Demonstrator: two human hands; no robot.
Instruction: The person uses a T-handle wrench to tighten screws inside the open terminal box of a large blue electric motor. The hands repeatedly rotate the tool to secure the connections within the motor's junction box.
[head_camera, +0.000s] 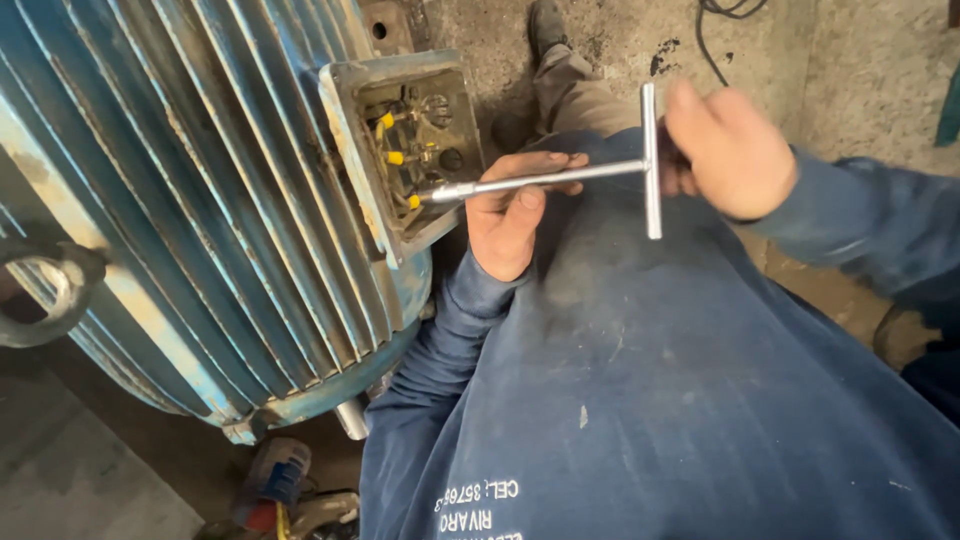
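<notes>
right now the right hand (728, 150) is clenched around the crossbar of a shiny t-handle wrench (560, 178), fingers wrapped where the bar meets the long shaft. from that grip the shaft runs out sideways to the open terminal box (352, 120) on the big blue ribbed motor (190, 210), and its socket end sits down inside the box, among the studs with yellow-capped wires (394, 157). partway along the shaft from the grip, the left hand (512, 215) cups the shaft from beneath, palm up, fingers loosely curled and touching the metal, not closed tight around it. below both hands lies the person's blue sweatshirt (650, 400). beyond the grip, a trouser leg (575, 95) stretches over the dirty concrete floor (860, 70), with a black cable (715, 40) near the top edge
</notes>
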